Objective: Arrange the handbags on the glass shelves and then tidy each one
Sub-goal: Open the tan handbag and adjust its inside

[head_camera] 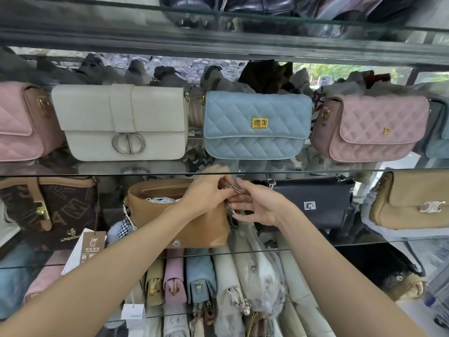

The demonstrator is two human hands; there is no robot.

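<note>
Hands [230, 198] pinch silver clasp [233, 189] on smooth tan handbag [194, 227].

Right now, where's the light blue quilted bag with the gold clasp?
In the head view, the light blue quilted bag stands on the upper glass shelf, right of centre, between the cream flap bag and a pink quilted bag.

two bare forearms, no sleeves, left grip [209, 190], right grip [257, 207]

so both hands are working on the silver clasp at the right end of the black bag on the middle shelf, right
Not the black bag. In the head view, the left hand and right hand are working on the silver clasp at the right end of the tan bag.
</note>
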